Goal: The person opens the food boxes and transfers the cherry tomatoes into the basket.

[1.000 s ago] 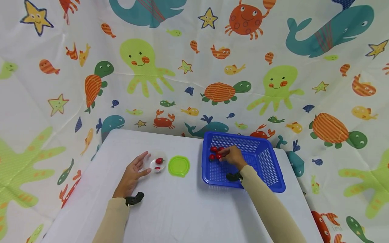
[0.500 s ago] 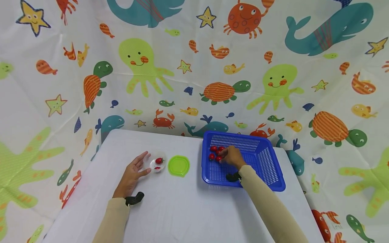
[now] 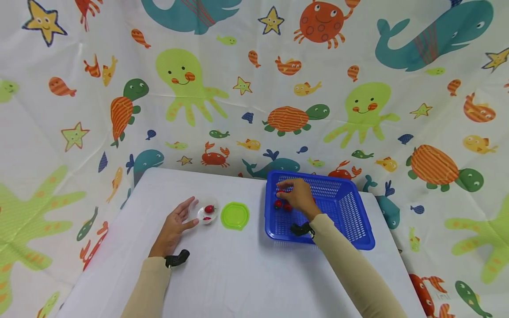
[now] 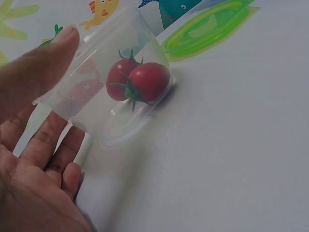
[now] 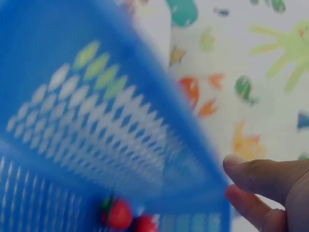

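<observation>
Left hand (image 3: 173, 227) lower left of centre, fingers relaxed, straight, touching clear cup (image 3: 207, 213) with tomatoes (image 4: 140, 81). Right hand (image 3: 299, 197) inside blue basket (image 3: 350, 221), covering red tomatoes (image 3: 278, 204); grasp impossible to tell, wrist view blurred.

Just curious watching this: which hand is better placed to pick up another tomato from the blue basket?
Probably the right hand: it is already inside the blue basket, directly over the loose tomatoes. The left hand rests open against the clear cup across the table, steadying it beside the green lid.
</observation>
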A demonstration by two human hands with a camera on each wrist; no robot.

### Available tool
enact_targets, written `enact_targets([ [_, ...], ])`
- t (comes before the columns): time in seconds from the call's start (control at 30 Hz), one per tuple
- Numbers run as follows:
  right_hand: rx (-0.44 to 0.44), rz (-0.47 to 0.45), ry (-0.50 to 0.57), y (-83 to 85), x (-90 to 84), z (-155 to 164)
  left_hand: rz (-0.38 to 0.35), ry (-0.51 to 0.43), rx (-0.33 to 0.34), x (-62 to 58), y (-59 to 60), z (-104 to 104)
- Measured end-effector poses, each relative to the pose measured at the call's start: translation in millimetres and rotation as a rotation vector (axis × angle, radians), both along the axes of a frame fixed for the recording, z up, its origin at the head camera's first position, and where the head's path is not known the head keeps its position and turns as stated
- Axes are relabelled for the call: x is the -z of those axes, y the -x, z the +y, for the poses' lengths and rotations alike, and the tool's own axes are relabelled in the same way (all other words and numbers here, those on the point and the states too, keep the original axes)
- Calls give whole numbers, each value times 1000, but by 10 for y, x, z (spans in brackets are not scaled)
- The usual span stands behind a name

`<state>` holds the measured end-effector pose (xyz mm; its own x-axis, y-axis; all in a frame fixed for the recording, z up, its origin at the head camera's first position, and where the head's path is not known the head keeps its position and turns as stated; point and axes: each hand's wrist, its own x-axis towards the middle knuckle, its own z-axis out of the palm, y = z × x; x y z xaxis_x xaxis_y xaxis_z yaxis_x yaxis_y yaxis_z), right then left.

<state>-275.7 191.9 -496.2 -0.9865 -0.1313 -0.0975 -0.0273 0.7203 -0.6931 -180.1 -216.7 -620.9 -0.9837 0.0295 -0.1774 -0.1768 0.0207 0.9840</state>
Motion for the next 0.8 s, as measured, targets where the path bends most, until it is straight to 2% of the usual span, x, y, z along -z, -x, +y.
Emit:
enact_targets([
  [0.2,-51,41,66,-121,-159,-358,-11,-22,-12,17,7,-7],
  [0.43,-134,73,122,-234,-239,-760,0,-19,-2,25,13,-18],
  [0.6,-181,59,126,-289,-233,-1023,-7,-21,-8,26,11,-16],
  [0.8,-228,-18,115,-321,-148,-1301,-6,-26,-10,36,4,-9],
])
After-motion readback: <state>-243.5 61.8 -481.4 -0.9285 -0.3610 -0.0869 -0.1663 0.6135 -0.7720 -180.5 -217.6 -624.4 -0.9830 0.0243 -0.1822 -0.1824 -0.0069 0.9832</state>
